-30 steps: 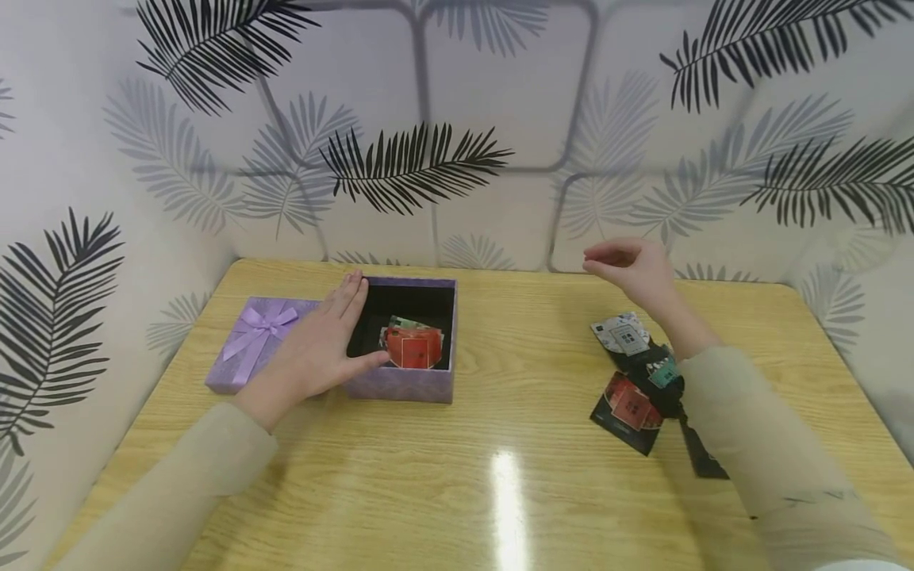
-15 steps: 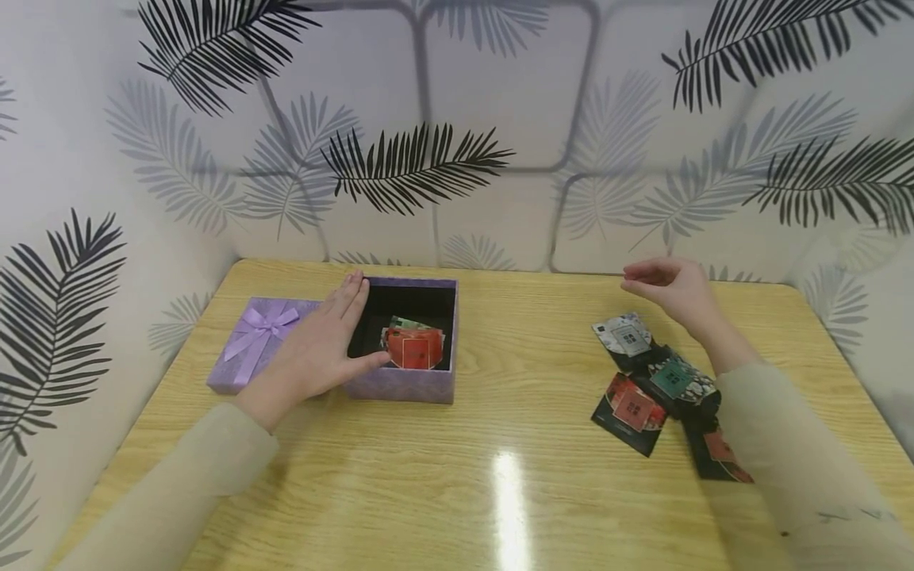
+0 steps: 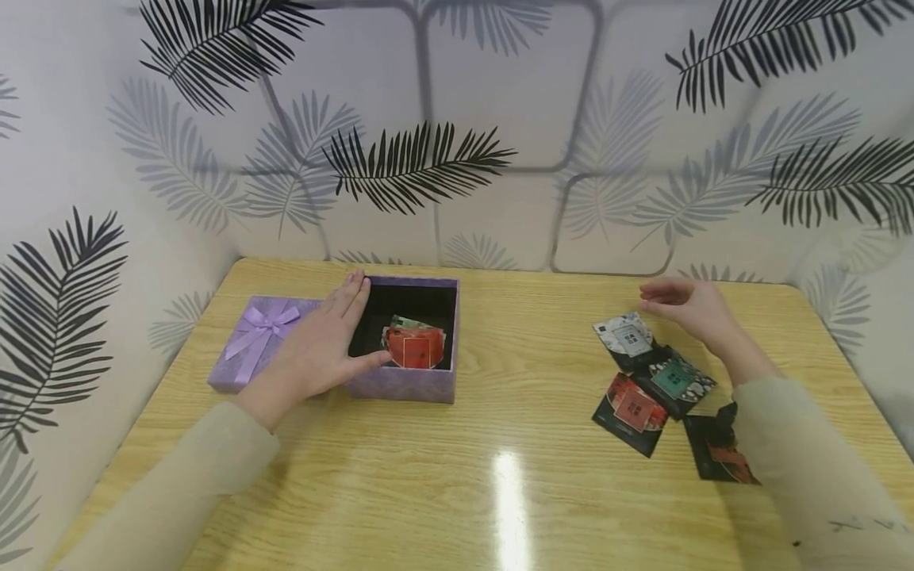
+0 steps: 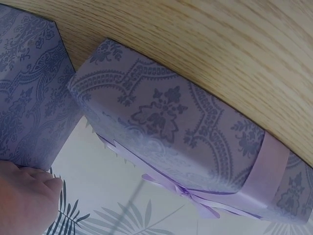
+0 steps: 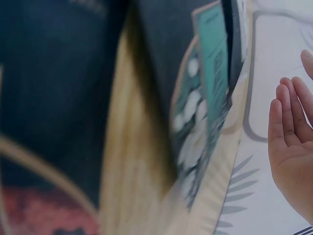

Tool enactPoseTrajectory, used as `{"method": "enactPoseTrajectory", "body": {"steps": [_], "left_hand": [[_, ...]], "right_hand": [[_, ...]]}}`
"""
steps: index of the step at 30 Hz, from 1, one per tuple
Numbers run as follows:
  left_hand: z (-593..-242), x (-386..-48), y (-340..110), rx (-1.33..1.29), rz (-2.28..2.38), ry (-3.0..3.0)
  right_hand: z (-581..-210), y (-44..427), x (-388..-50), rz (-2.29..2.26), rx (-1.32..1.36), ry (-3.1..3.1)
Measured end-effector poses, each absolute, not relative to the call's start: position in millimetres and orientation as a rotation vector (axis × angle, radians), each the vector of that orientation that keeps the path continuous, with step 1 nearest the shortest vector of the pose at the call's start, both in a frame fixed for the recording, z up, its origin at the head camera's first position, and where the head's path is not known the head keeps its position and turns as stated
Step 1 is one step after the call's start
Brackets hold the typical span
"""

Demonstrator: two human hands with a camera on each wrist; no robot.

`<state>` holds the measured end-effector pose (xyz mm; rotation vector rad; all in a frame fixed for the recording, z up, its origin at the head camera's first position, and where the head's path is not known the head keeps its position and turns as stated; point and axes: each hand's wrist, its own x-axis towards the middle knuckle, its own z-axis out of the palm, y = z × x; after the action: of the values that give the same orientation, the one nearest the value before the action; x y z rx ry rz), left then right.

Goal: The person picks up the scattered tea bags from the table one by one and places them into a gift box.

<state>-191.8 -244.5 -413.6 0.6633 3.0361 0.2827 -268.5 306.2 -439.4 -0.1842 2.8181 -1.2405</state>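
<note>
Purple box (image 3: 401, 386) under a left hand (image 3: 320, 342) with fingers together, perhaps to stop sliding; sachets (image 3: 634, 408) near a right hand (image 3: 691, 309) with bent fingers, pinching nothing.

In the head view, a yellowish wood-grain counter (image 3: 400, 484) spreads across the lower half, a narrow strip of glare (image 3: 510, 507) shining near six o'clock. Beyond its far edge rises a whitish backdrop (image 3: 496, 210), continuing round at nine o'clock. It bears dark leaves (image 3: 417, 168) at twelve, two, nine and between ten and eleven, among paler grey-blue leaves (image 3: 478, 252). Rounded grey outlines (image 3: 426, 79) show at twelve.
</note>
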Motion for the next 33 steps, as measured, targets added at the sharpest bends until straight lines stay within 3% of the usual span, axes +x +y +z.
{"method": "enactPoseTrajectory", "body": {"steps": [21,33], "left_hand": [[-414.3,-191.6,-244.0,0.677,0.264,3.053],[-414.6,-190.0,-245.1,0.667,0.288,3.053]], "right_hand": [[-457.2,319.1,-265.1,-1.186,-0.134,2.687],[-464.6,316.2,-268.7,-1.029,-0.274,2.653]]}}
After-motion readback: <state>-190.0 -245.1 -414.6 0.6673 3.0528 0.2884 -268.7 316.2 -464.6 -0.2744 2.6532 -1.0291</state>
